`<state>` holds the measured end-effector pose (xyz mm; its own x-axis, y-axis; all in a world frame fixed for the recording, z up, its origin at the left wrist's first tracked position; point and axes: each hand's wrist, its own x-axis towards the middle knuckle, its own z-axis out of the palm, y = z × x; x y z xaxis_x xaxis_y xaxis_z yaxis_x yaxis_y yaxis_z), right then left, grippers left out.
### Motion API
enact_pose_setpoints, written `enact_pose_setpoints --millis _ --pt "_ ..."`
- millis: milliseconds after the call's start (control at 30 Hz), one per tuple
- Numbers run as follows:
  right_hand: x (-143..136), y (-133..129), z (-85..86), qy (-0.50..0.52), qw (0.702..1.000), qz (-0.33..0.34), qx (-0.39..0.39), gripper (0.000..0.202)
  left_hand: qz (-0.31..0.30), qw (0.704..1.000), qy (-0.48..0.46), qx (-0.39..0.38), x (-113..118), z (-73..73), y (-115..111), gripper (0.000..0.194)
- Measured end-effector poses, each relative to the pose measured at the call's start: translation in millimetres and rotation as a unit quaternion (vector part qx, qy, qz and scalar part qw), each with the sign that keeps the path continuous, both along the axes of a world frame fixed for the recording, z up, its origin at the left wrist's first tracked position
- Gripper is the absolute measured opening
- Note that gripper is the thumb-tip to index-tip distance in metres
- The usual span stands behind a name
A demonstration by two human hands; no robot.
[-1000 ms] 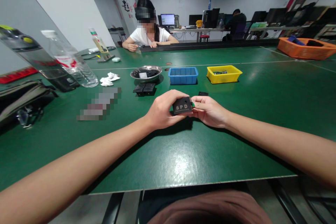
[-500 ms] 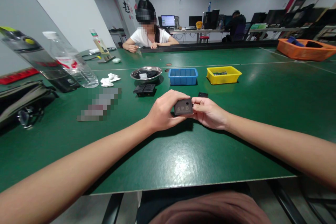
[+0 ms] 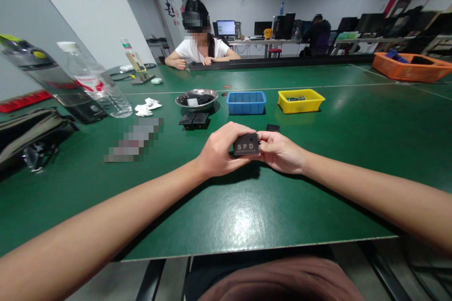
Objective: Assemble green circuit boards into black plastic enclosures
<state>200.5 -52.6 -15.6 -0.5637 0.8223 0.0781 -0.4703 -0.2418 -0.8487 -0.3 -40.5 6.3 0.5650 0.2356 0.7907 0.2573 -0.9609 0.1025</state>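
Note:
A small black box (image 3: 246,145) marked "SPD" is held above the green table (image 3: 226,207). My left hand (image 3: 223,149) grips it from the left, thumb below and fingers over the top. At the box's right edge my right hand (image 3: 280,151) is closed in a pinch, around a small dark bit whose shape I cannot make out. Just behind my right hand lies a small black part (image 3: 273,128). Two black boxes (image 3: 195,121) sit side by side in front of a metal bowl (image 3: 197,99) that has dark parts in it.
Behind my hands stand a blue bin (image 3: 246,103) and a yellow bin (image 3: 301,101) with small pieces inside. Bottles (image 3: 100,87), crumpled tissue (image 3: 148,107) and a bag (image 3: 33,136) are at left. An orange basket (image 3: 411,70) is far right. A person (image 3: 201,49) sits opposite.
The box has tilted slightly in my hands, so its "SPD" lettering shows more clearly. Both hands keep nearly the same place and hold.

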Motion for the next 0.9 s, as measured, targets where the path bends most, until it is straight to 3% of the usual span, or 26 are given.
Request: enact_pose_setpoints --millis 367,633,900 --pt "1.9 -0.9 0.1 -0.014 1.000 -0.002 -0.003 0.042 -0.009 1.000 0.003 -0.006 1.0 2.4 -0.2 0.036" --pt "3.7 -0.4 3.4 -0.008 0.999 -0.030 -0.041 0.022 0.032 0.999 0.010 0.002 0.7 3.6 0.2 0.034" --pt "2.6 -1.7 10.9 -0.017 0.997 -0.079 -0.015 0.015 0.061 0.998 0.004 -0.019 -0.7 2.5 7.6 0.031"
